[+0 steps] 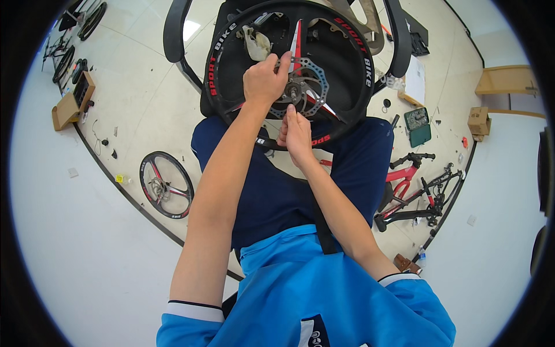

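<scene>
A black bicycle wheel (370, 55) with red and white spokes lies across my lap and the black chair in front of me, its hub side up. Round the hub (293, 91) sits a silver brake disc (321, 78). My left hand (266, 81) is closed at the disc's left edge, the fingers curled; what they hold is hidden. Just below the hub's axle, my right hand (296, 134) is closed too, its thumb pointing up at the axle end; anything pinched there is too small to name. A crumpled off-white cloth (256, 44) lies beyond my left hand.
The chair's armrests (175, 32) flank the wheel. A second wheel (186, 176) stands at left on the floor. At right are a red bicycle frame (403, 180), a black one (404, 214) and an open green case (418, 127). Cardboard boxes (68, 110) sit by the walls.
</scene>
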{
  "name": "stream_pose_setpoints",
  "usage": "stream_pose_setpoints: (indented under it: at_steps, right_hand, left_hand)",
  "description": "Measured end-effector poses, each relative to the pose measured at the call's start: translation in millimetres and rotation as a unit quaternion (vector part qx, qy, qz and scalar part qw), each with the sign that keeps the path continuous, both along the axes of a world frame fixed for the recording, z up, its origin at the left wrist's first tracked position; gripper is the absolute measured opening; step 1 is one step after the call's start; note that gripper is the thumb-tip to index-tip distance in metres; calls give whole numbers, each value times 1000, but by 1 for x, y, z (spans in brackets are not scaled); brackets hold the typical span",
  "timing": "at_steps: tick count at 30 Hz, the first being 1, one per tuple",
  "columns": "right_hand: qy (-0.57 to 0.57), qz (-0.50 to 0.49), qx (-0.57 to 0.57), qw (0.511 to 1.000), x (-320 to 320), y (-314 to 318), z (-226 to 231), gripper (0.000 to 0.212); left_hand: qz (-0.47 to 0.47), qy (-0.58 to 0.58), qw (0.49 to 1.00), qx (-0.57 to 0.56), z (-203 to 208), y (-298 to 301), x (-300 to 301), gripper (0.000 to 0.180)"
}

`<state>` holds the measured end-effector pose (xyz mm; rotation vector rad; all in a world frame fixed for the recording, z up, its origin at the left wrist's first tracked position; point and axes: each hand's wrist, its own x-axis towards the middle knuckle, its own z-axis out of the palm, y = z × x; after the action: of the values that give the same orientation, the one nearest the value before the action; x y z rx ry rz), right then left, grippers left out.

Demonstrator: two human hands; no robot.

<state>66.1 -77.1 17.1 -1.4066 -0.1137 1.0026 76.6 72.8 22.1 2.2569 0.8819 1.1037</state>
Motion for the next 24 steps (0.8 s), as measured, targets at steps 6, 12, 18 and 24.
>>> stream_pose_setpoints:
  at_steps: [6,12,18,24]
  right_hand:
    - [74,11,22,997,5,-3,7,46]
    - [78,62,5,995,19,-12,0,46]
    - [185,86,93,975,20,-10,10,47]
    - [193,97,121,969,21,-9,1,47]
  left_hand:
    - [0,-4,1000,-1,0,0,0,46]
    - [-3,-7,1000,1,3,-1,1,46]
    - [3,6,1000,-6,0,1,0,46]
    - [-2,0,1000,-16,2,-1,1,48]
